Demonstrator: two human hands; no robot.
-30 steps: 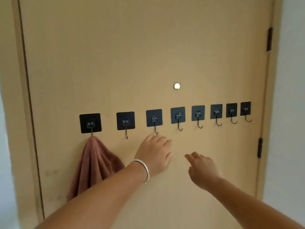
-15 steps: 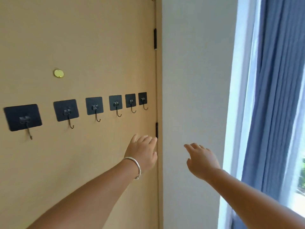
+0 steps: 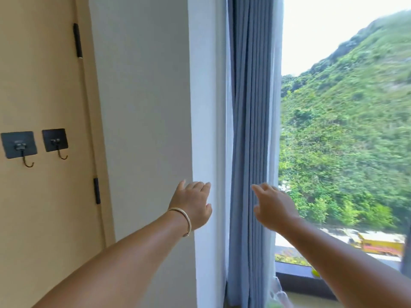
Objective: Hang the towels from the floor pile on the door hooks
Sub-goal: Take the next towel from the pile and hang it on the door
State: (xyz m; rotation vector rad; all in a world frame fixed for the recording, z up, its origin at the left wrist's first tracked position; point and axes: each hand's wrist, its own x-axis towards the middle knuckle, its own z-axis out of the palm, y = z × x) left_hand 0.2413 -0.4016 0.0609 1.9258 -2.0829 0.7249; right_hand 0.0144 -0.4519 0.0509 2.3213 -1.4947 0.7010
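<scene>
The left hand [image 3: 193,202] is stretched forward with its fingers relaxed and slightly spread, and it holds nothing. A thin bracelet [image 3: 183,220] sits on its wrist. The right hand [image 3: 272,206] is also reaching forward, fingers loose and a little apart, with nothing in it. The two hands are near each other but apart.

The blue curtain [image 3: 251,130] hangs between them, behind the hands. Left of the curtain is a white wall edge [image 3: 206,107], and the left hand is in front of it. Further left of the curtain stands the tan door [image 3: 40,74], well apart from both hands. Two door hooks [image 3: 54,143] show on it, each on a dark square plate, and both are bare. No towel is in view. Right of the curtain, a window [image 3: 344,130] shows a green hillside.
</scene>
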